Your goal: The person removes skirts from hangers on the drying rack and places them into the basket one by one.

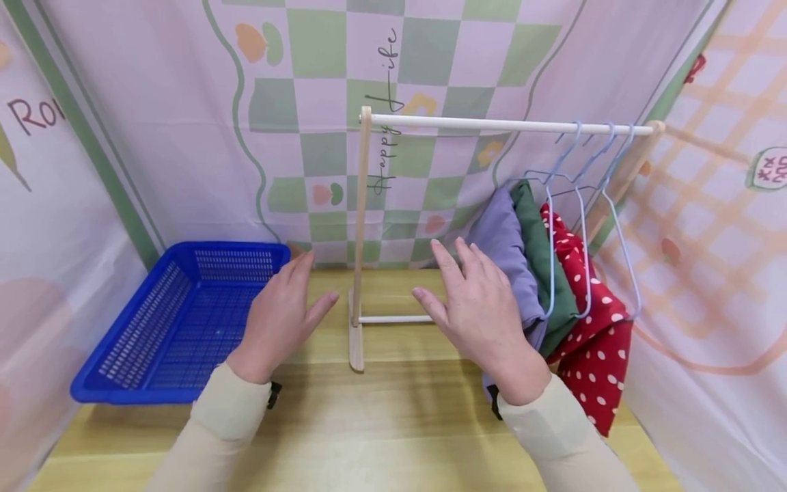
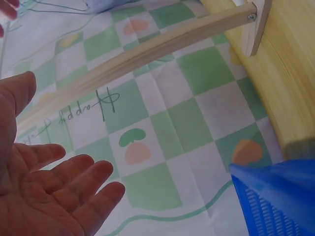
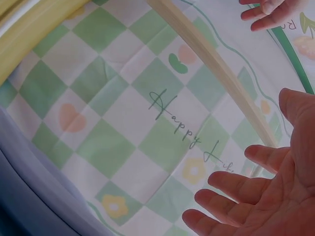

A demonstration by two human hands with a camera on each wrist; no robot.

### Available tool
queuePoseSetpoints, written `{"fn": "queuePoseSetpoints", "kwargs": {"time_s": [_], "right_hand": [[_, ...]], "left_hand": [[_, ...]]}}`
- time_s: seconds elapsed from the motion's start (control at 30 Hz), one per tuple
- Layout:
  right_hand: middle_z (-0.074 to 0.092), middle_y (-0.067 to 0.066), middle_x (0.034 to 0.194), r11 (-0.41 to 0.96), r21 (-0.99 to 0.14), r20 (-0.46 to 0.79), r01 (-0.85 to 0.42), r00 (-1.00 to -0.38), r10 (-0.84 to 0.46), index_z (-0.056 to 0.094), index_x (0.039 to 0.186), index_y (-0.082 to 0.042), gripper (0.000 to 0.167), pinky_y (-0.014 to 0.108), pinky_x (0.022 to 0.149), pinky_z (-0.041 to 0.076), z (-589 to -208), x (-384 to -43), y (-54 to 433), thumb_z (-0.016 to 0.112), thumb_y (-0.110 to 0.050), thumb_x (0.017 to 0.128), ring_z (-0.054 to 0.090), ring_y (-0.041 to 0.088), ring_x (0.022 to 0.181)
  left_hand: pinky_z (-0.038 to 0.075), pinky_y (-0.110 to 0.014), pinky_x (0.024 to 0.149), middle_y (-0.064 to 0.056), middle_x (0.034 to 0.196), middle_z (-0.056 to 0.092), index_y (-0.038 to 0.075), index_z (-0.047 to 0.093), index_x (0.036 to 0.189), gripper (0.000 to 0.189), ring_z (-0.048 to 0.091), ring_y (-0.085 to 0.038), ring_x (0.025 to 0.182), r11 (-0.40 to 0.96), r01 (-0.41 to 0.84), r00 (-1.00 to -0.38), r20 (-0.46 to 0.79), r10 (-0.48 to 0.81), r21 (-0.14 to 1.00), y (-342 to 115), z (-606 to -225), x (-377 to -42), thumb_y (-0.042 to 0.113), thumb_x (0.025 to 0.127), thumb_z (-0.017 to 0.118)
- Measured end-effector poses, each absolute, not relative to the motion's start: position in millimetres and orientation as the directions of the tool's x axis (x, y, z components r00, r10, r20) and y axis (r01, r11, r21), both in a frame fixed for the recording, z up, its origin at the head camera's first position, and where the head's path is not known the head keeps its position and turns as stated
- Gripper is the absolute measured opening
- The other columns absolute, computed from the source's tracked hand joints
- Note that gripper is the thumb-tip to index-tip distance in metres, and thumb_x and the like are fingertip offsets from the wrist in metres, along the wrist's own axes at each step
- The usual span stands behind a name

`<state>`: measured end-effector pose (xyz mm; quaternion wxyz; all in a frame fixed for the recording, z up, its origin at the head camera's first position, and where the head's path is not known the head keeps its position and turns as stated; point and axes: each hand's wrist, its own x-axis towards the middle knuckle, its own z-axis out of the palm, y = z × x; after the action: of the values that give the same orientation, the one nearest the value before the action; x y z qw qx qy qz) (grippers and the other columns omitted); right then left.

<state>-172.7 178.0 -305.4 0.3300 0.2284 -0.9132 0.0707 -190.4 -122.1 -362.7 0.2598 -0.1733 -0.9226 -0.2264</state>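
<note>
from where i stand, the governing relation is this: the purple cloth (image 1: 494,236) lies immediately to the right of the right hand (image 1: 482,311), at the right part of the clothes rack (image 1: 363,205). its long axis runs far to near, across the line of the white rail (image 1: 455,124), which extends left to right. the right hand is the nearer of the two; whether it touches the cloth cannot be told. the green cloth (image 1: 541,253) and the red dotted cloth (image 1: 605,342) follow farther right, in that order. three blue hangers (image 1: 551,246) hook over the rail toward its right end.

state of the hands: the right hand is raised over the table (image 1: 381,424), fingers extended and slightly bent, thumb spread, nothing in its grasp. the left hand (image 1: 279,318) is posed likewise and grasps nothing. it is beside the right side of the blue basket (image 1: 147,395); contact cannot be confirmed.

markings: the backdrop (image 1: 332,102) on the far side reads "happy life", running upward as seen from the near side. the left curtain (image 1: 37,239) shows "ro", then a part-hidden letter. a small badge (image 1: 770,169) on the right curtain (image 1: 725,294) carries lettering i cannot read. no brand is legible on the rack or basket.
</note>
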Motion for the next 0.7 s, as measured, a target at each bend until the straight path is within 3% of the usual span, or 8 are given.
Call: {"fn": "queuePoseSetpoints", "kwargs": {"time_s": [0.7], "right_hand": [[0.060, 0.034, 0.137, 0.895, 0.053, 0.722, -0.444, -0.602, -0.341, 0.057, 0.147, -0.003, 0.070, 0.068, 0.099, 0.051, -289.2, -170.0, 188.6, 0.069, -0.050, 0.095, 0.060, 0.054, 0.124]], "left_hand": [[0.052, -0.057, 0.105, -0.029, 0.146, 0.056, -0.004, 0.039, 0.156, 0.073, 0.059, -0.043, 0.131, 0.786, 0.420, -0.842, 0.517, 0.152, 0.453, -90.8, -351.3, -223.9, 0.041, 0.104, 0.064]]}}
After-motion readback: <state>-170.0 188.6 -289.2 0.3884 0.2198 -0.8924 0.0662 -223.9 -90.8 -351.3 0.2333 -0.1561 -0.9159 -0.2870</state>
